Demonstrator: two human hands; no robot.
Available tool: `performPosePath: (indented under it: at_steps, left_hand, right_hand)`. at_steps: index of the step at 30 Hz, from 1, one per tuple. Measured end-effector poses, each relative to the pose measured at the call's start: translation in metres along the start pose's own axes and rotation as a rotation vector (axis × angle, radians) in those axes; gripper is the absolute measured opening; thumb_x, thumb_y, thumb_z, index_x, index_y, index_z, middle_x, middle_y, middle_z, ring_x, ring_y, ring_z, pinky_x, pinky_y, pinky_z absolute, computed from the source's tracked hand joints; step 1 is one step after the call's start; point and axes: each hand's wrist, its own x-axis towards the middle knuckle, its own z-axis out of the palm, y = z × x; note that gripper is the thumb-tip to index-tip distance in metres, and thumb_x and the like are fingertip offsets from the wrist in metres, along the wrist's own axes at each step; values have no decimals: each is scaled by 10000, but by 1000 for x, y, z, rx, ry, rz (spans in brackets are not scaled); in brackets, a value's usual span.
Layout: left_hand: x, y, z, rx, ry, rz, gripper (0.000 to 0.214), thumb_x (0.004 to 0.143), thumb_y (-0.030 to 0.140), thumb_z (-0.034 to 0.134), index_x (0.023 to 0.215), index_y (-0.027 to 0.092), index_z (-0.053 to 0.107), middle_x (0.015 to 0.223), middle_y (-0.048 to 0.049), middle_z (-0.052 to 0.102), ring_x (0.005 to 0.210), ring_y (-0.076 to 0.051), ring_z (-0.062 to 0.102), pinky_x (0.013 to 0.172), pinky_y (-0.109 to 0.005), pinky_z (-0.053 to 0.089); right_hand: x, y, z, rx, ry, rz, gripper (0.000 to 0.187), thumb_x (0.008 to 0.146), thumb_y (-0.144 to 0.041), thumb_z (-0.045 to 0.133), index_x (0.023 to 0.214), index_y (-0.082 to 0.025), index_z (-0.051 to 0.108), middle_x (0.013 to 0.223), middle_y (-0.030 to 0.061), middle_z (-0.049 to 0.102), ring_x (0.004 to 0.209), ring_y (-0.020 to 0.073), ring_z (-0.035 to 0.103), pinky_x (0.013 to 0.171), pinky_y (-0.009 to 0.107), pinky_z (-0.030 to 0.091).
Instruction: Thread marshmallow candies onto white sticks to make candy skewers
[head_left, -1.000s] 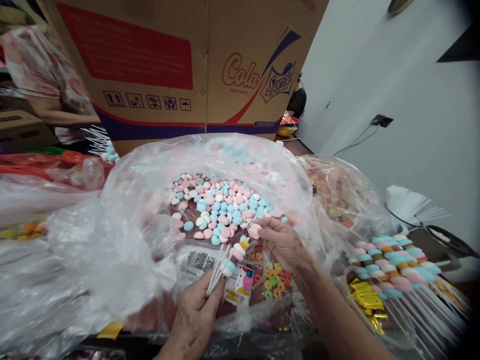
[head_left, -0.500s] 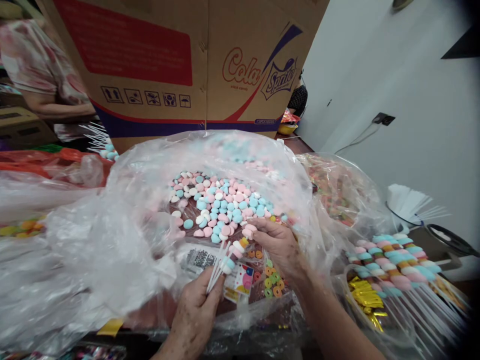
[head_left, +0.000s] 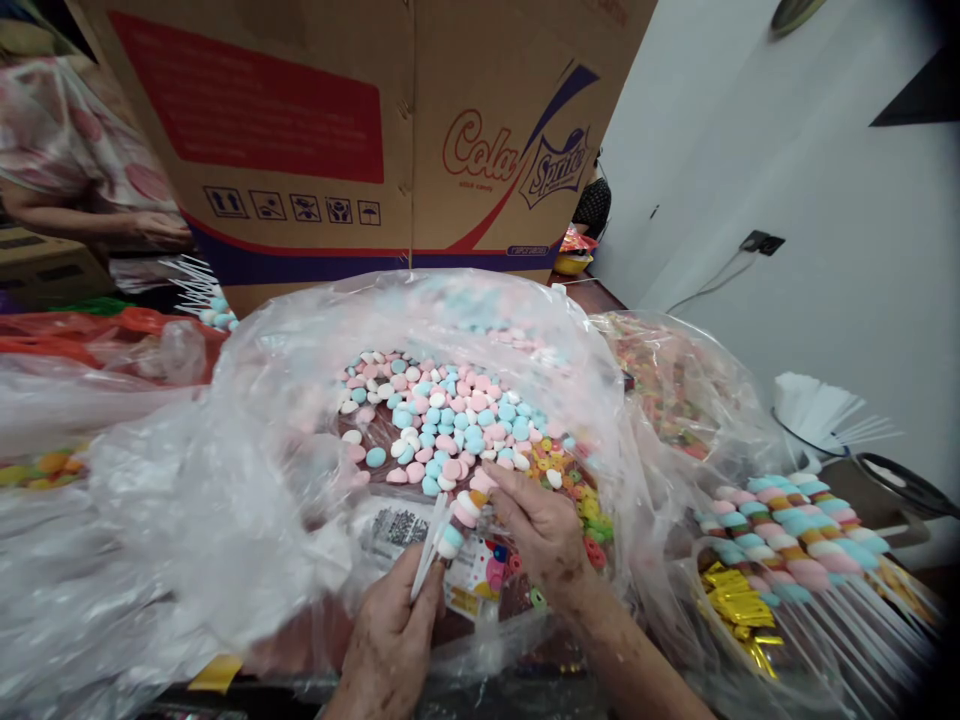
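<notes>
My left hand [head_left: 394, 625] is closed around several white sticks [head_left: 429, 548] and a candy skewer [head_left: 453, 535]. Blue, white, pink and orange candies are threaded along that skewer, which tilts up to the right. At its upper end my right hand [head_left: 544, 535] pinches a pink marshmallow [head_left: 481, 480] between thumb and fingers, touching or nearly touching the orange ring candy [head_left: 478, 497]. Just beyond both hands lies a pile of pink, blue and white marshmallows [head_left: 457, 415] in an opened plastic bag [head_left: 277, 360]. Colourful gummy rings [head_left: 581, 490] lie beside my right hand.
A large cardboard box [head_left: 300, 120] stands behind the bag. Finished candy skewers [head_left: 795, 530], gold ties [head_left: 739, 610] and a bundle of white sticks [head_left: 814, 410] are at the right. Another person's arm [head_left: 97, 220] shows at the far left.
My right hand has moved down and slightly left, bringing the pink marshmallow closer to the orange ring on the skewer. More gummy rings show behind it. My left hand keeps its hold.
</notes>
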Motion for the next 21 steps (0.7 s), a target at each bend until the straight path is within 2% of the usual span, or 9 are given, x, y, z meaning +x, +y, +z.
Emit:
performPosePath:
  at_steps: [4,8,13,18,21]
  left_hand:
    - [0,6,0,-5,2,-26,346,881,410,502,594,215,496,539,52,451,518,-139,412,504,-232,315]
    - [0,10,0,-36,12,-60,383,872,429,508,554,222,456,519,65,386,486,-126,365,450,-219,276]
    - [3,1,-1,-45,14,-65,379,859,441,536,562,217,466,509,72,374,494,-121,354,459,-211,310]
    - [6,-8,-3,-177,-80,-173,326,826,495,581,703,193,590,508,77,419,428,-89,295,396,-195,230]
    - [6,-6,-3,-192,-77,-168,316,805,478,613,695,181,606,512,78,423,432,-77,288,401,-181,233]
  right_hand:
    - [-7,1,5,-143,34,-232,439,929,-104,466,1329,-209,614,1215,75,699,1103,196,679,984,307,555]
    - [-11,4,8,-218,24,-324,503,937,-75,422,1414,-200,524,1242,92,685,1122,193,668,977,300,560]
    - [-7,0,3,-223,-68,-318,458,958,-109,407,1390,-177,545,1246,116,678,1153,196,647,992,318,549]
    - [-4,-3,0,-186,-166,-167,390,966,-242,494,1335,-150,580,1257,141,662,1177,225,623,1018,372,526]
    - [-7,-5,0,-93,-194,-87,384,955,-254,506,1318,-160,591,1255,138,661,1179,232,620,1030,378,510]
